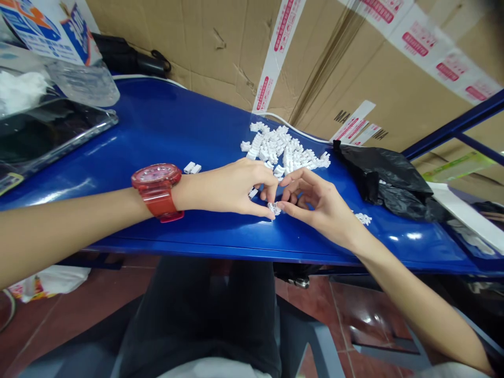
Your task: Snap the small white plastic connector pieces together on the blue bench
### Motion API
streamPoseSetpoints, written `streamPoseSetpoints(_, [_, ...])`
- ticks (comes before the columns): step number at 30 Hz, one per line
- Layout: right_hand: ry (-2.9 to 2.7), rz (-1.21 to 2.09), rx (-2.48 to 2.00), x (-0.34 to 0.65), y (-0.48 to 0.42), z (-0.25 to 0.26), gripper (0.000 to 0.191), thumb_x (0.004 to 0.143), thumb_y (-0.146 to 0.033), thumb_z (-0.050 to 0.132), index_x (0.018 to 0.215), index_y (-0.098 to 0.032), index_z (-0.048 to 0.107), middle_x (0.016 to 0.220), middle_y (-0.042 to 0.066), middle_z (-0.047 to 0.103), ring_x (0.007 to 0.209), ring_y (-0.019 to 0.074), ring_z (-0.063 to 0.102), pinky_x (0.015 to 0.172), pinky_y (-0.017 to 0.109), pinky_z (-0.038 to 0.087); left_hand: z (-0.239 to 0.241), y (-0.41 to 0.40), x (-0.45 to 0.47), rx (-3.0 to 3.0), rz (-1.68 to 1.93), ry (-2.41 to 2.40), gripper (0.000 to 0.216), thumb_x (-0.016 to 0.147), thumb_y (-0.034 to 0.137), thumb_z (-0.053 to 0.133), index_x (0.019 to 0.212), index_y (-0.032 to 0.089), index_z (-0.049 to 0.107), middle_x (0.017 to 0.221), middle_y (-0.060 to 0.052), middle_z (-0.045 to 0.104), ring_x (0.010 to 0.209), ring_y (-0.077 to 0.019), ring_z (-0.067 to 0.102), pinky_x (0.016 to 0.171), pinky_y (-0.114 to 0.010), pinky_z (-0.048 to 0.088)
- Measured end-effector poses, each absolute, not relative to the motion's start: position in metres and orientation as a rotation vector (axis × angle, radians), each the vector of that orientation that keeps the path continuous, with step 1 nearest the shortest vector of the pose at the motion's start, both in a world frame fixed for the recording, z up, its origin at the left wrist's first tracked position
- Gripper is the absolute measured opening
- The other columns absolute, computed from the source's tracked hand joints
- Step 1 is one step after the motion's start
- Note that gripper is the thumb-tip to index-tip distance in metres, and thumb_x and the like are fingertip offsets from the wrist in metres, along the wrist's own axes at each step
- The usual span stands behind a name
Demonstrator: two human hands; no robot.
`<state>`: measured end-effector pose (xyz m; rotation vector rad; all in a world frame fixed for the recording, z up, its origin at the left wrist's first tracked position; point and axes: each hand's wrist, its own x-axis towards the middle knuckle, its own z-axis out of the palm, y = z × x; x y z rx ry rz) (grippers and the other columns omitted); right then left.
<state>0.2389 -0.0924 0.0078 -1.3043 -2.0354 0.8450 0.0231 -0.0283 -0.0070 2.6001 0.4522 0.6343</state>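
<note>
My left hand [230, 186], with a red watch [158, 191] on its wrist, meets my right hand [315, 202] over the blue table [165, 131]. The fingertips of both hands pinch one small white plastic piece [274, 209] between them. A second white piece [253, 192] shows under my left fingers. Just beyond the hands lies a pile of several like white pieces [281, 147]. Two joined white pieces [192, 168] rest near my left wrist, and a few more [363, 218] lie to the right of my right hand.
A crumpled black plastic bag [388, 176] lies at the right of the table. A clear tray with a dark sheet [47, 134] sits at the left. Taped cardboard boxes [315, 58] stand behind. My dark-trousered legs [200, 320] are under the table's front edge.
</note>
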Motion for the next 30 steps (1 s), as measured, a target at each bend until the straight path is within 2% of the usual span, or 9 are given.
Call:
streamPoseSetpoints(2, [-2.058,0.743,-1.322,0.251,-0.093,0.015,0.028,0.084,-0.044,0.075,0.098,-0.021,0.067,0.090,0.003,0.070,0.076,0.0159,0.060,0.066,0.029,0.047,-0.005,-0.031,0.023,2.621,0.617,0.491,0.024,0.085,0.043,0.070,0.081,0.019,0.066,0.085,0.000,0.068,0.086,-0.0161,0.059,0.083,-0.028,0.038])
streamPoseSetpoints(5, [-2.064,0.377,-1.461,0.292,-0.095,0.033,0.024,0.088,-0.045,0.069,0.089,-0.021,0.072,0.090,0.005,0.073,0.070,0.0150,0.058,0.063,0.031,0.044,-0.001,-0.035,0.022,2.653,0.646,0.555,0.029,0.084,0.046,0.070,0.088,0.018,0.063,0.094,-0.002,0.068,0.092,-0.0190,0.059,0.090,-0.032,0.038])
streamPoseSetpoints(8, [-2.176,0.113,-1.629,0.343,-0.100,0.044,0.024,0.085,-0.047,0.073,0.093,-0.024,0.077,0.086,0.006,0.074,0.054,0.0119,0.045,0.053,0.033,0.037,0.002,-0.037,0.021,2.639,0.694,0.492,0.026,0.084,0.033,0.067,0.106,0.019,0.064,0.110,-0.006,0.068,0.101,-0.0213,0.060,0.097,-0.035,0.038])
streamPoseSetpoints(10, [-2.288,0.148,-1.657,0.367,-0.105,0.043,0.025,0.084,-0.047,0.074,0.095,-0.025,0.078,0.088,0.008,0.075,0.062,0.0162,0.056,0.054,0.034,0.040,0.002,-0.037,0.021,2.633,0.664,0.413,0.029,0.084,0.024,0.063,0.113,0.021,0.065,0.114,-0.005,0.069,0.106,-0.0215,0.060,0.100,-0.035,0.039])
streamPoseSetpoints(13, [-2.371,0.187,-1.624,0.375,-0.112,0.030,0.022,0.088,-0.045,0.069,0.095,-0.026,0.077,0.092,0.008,0.074,0.074,0.0209,0.064,0.060,0.034,0.045,-0.001,-0.034,0.022,2.628,0.605,0.366,0.023,0.089,0.024,0.058,0.108,0.023,0.070,0.105,-0.003,0.071,0.102,-0.0189,0.061,0.098,-0.033,0.041])
streamPoseSetpoints(18, [-2.316,0.175,-1.545,0.350,-0.111,0.017,0.022,0.092,-0.042,0.064,0.087,-0.023,0.073,0.083,0.006,0.070,0.065,0.0167,0.057,0.062,0.033,0.045,-0.004,-0.031,0.024,2.570,0.615,0.422,0.022,0.088,0.032,0.064,0.105,0.021,0.072,0.087,-0.002,0.069,0.085,-0.0147,0.061,0.082,-0.026,0.045])
streamPoseSetpoints(24, [-1.915,0.623,-1.406,0.293,-0.107,0.009,0.027,0.085,-0.046,0.073,0.083,-0.020,0.071,0.084,0.005,0.072,0.074,0.0174,0.063,0.067,0.030,0.050,-0.005,-0.029,0.024,2.555,0.600,0.408,0.018,0.087,0.037,0.067,0.093,0.020,0.071,0.087,-0.001,0.069,0.081,-0.0132,0.061,0.078,-0.024,0.043])
streamPoseSetpoints(28, [-1.793,0.842,-1.303,0.253,-0.110,0.000,0.030,0.083,-0.047,0.075,0.083,-0.018,0.069,0.082,0.005,0.071,0.073,0.0163,0.063,0.067,0.029,0.050,-0.005,-0.031,0.025,2.607,0.633,0.492,0.031,0.084,0.047,0.071,0.077,0.018,0.064,0.077,0.002,0.065,0.076,-0.0136,0.059,0.081,-0.028,0.039])
streamPoseSetpoints(30, [-1.792,0.891,-1.278,0.242,-0.110,-0.002,0.030,0.083,-0.047,0.075,0.084,-0.018,0.069,0.082,0.004,0.070,0.073,0.0154,0.061,0.066,0.028,0.049,-0.003,-0.033,0.025,2.632,0.644,0.500,0.031,0.081,0.048,0.073,0.080,0.018,0.062,0.079,0.002,0.066,0.077,-0.0145,0.060,0.083,-0.029,0.038])
